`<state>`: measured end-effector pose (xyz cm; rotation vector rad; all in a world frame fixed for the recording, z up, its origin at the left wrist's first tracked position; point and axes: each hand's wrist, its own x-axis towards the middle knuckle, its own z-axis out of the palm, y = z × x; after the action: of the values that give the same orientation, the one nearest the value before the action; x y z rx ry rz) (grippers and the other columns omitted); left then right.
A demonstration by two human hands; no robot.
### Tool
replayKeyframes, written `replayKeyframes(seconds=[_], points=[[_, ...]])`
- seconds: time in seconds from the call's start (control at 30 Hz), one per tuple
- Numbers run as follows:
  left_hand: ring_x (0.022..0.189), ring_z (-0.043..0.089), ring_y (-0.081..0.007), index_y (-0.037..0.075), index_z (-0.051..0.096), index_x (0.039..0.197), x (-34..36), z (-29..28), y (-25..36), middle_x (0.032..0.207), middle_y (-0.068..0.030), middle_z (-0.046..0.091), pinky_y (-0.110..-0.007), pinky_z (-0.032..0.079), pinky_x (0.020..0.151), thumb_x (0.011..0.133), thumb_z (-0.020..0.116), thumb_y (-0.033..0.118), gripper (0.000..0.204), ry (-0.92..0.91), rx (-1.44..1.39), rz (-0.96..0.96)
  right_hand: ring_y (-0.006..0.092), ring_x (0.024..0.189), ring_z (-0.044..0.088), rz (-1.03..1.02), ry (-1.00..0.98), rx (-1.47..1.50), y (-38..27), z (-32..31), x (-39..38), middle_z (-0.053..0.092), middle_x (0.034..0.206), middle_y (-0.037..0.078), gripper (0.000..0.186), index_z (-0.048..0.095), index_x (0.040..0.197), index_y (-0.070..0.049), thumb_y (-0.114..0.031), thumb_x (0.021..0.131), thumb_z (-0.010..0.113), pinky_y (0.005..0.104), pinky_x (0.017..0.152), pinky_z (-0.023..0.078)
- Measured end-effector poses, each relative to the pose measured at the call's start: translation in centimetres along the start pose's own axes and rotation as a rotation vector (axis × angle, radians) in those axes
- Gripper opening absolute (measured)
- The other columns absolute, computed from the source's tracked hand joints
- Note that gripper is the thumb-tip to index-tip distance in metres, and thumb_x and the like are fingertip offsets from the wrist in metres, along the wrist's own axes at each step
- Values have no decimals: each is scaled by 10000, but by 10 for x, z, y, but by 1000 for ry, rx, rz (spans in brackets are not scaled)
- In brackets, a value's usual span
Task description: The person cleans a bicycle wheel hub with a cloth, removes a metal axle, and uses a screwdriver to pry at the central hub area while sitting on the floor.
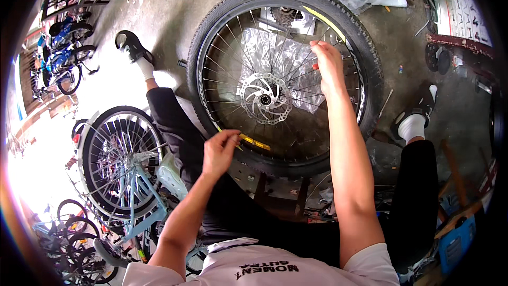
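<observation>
A bicycle wheel (197, 58) with a knobby black tyre is in front of me, between my feet. A silver brake disc (247, 98) surrounds its hub. My left hand (219, 153) is at the wheel's near left rim, fingers pinched together; what they hold, if anything, I cannot make out. Right beside its fingertips is a yellow strip (255, 142) on the near side of the wheel. Over the right-hand spokes, my right hand (329, 66) is closed, and a bit of a small red object (315, 66) shows at its fingers.
Clear plastic wrapping (312, 98) lies beneath the spokes, with a cogged sprocket (286, 16) showing at the far side. A light-blue bicycle (138, 180) stands on the left. At the far left are several blue bikes (63, 47). A rusty metal bar (460, 44) juts in at right.
</observation>
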<state>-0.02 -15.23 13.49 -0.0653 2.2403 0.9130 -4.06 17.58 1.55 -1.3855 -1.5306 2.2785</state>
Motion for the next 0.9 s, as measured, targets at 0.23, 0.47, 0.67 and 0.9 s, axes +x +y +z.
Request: replayKeyframes(seconds=[0.23, 0.47, 0.67, 0.9], points=[[826, 708, -161, -7, 709, 1098, -13, 35, 0, 923, -114, 739, -284, 536, 741, 954, 647, 101, 190, -65, 107, 143, 39, 681, 447, 78, 128, -21, -8, 7, -3, 510, 776, -74, 302, 716, 902, -80, -377, 948, 683, 223, 557, 356], [734, 674, -228, 15, 714, 1078, 20, 22, 0, 910, -141, 710, -324, 521, 700, 939, 650, 132, 194, 55, -69, 163, 32, 622, 414, 36, 225, -20, -15, 3, -2, 487, 749, -69, 319, 676, 860, -95, -399, 958, 683, 209, 513, 297], [730, 665, -216, 21, 717, 1081, 27, 18, -17, 879, -129, 707, -321, 519, 701, 932, 657, 143, 202, 59, -42, 132, 38, 681, 446, 42, 194, -19, -25, -1, -4, 544, 792, -61, 279, 676, 868, -106, -375, 931, 715, 217, 552, 321], [751, 687, -231, 19, 717, 1073, 32, 26, -33, 887, -134, 716, -334, 531, 715, 932, 655, 156, 206, 27, -71, 105, 23, 637, 411, -46, 259, 62, -55, 12, -28, 603, 809, -39, 277, 684, 867, -78, -346, 927, 717, 219, 539, 280]])
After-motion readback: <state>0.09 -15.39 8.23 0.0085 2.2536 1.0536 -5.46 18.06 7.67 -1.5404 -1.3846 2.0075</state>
